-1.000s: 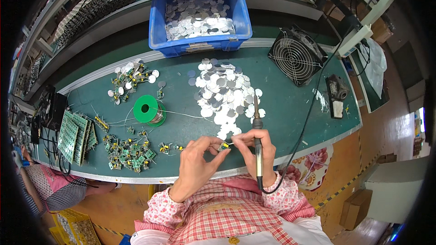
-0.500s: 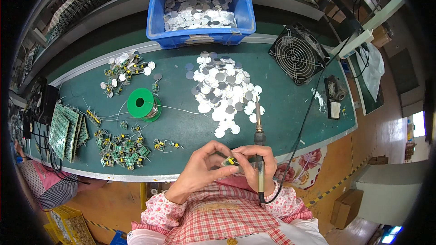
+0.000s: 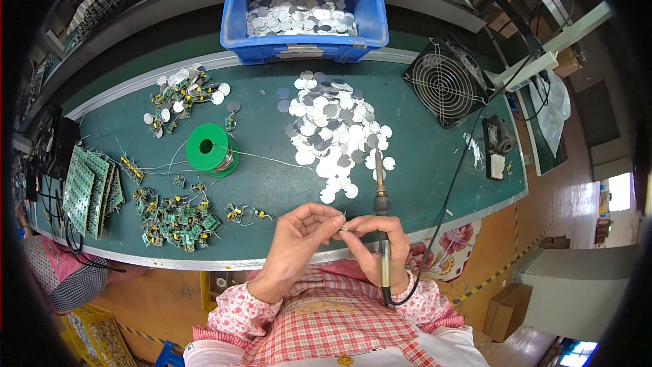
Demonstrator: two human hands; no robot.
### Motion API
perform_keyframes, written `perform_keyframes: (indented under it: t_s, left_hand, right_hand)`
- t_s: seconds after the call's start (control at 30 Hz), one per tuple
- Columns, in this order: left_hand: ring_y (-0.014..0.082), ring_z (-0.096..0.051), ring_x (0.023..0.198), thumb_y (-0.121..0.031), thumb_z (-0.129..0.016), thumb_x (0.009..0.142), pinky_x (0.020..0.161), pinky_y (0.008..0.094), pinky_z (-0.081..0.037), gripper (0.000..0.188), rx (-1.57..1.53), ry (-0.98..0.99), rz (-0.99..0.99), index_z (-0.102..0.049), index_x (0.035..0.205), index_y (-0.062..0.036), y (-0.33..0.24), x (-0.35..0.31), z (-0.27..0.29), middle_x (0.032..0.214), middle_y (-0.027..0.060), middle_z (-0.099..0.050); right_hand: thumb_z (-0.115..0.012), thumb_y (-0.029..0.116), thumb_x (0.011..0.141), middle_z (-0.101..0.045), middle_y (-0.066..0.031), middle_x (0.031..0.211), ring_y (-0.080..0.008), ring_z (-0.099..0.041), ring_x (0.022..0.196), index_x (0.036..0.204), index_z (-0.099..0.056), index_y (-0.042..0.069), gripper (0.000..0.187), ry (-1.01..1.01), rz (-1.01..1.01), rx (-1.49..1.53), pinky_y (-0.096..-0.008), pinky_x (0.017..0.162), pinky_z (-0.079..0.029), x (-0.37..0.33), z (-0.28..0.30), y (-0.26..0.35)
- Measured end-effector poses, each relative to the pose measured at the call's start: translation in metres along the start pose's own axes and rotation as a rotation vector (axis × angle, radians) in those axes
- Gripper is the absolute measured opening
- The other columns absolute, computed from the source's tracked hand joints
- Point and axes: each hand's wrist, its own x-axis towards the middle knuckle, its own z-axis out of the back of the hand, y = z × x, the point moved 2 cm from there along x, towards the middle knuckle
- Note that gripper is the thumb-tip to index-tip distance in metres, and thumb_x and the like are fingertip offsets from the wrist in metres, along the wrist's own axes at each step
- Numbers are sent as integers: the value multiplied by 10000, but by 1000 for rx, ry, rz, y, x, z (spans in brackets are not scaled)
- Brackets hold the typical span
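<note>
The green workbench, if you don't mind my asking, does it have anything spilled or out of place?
White scraps lie strewn just left of the black tray, resembling unswept debris; nothing else clearly stands out.

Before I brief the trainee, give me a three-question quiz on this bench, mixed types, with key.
1. Multiple choice: which tool is in the right hand?
A) tweezers
B) soldering iron
C) pliers

2. True or false: the green spool sits left of the loose disc pile on the bench.

3. Fill in: the large bin of silver discs beyond the pile is coloured ____.

Key: 1. B; 2. True; 3. Blue.
</note>
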Motion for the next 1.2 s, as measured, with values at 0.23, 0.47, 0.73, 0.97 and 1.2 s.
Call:
perform_keyframes:
  t_s: [0.23,0.47,0.73,0.97,1.2]
  left_hand:
    - [78,-596,792,-130,-661,891,675,192,-445,174,-41,117,113,-649,1003,2,3,-3,4,913,46,-671]
    - [56,-593,768,-81,-644,892,666,198,-469,131,166,14,-65,-648,985,12,4,-2,6,880,35,-668]
    - [33,-568,694,-106,-659,881,618,179,-445,146,147,-151,-112,-652,971,8,4,4,10,785,4,-649]
    - [70,-588,766,-63,-647,879,684,204,-469,121,275,-105,-60,-624,967,17,1,4,11,861,26,-648]
    - [23,-565,702,-69,-680,856,616,178,-435,102,234,-47,-179,-627,921,-11,3,5,6,806,-3,-648]
  right_hand:
    - [-660,-93,803,-602,-125,897,-144,-607,787,1004,-432,30,327,-273,-193,245,-254,693,-506,6,-4,-9]
    - [-708,-41,767,-695,-93,903,-160,-629,731,888,-556,32,208,-61,-158,60,-270,657,-496,21,-2,-11]
    - [-718,-51,726,-688,-82,844,-217,-610,688,897,-571,44,245,-117,39,-265,-330,610,-448,26,1,-19]
    - [-759,12,694,-605,-85,776,-268,-551,693,938,-587,68,304,-60,55,-557,-365,613,-433,32,-1,-46]
    - [-703,-9,807,-645,-85,855,-131,-643,737,966,-520,37,247,-127,-313,65,-254,655,-515,24,5,-32]
